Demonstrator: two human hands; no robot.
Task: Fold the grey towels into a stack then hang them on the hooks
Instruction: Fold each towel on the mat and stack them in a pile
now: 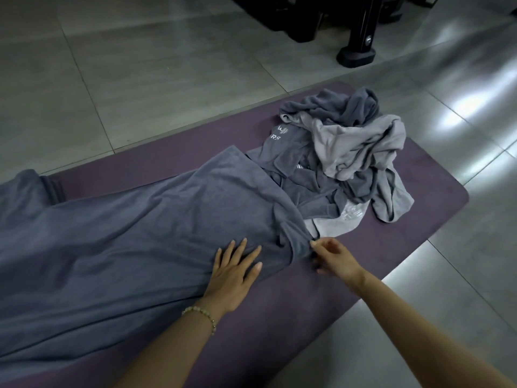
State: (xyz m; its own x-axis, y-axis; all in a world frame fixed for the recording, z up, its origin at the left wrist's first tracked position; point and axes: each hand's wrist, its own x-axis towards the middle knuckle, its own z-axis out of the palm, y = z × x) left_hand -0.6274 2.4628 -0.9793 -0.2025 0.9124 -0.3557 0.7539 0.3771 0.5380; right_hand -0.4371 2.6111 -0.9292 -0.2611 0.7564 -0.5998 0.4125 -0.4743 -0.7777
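Note:
A large dark grey towel lies spread lengthwise over a purple mat, running from the left edge to the middle. My left hand rests flat on its near right part, fingers straight and spread. My right hand pinches the towel's bunched right corner just beside the left hand. Behind them a crumpled heap of dark grey towels and light grey towels sits on the mat's far right end, some with white lettering.
The mat lies on a glossy grey tiled floor. A black stand foot and other dark equipment stand at the top right. The mat's right edge is rounded, with floor beyond it.

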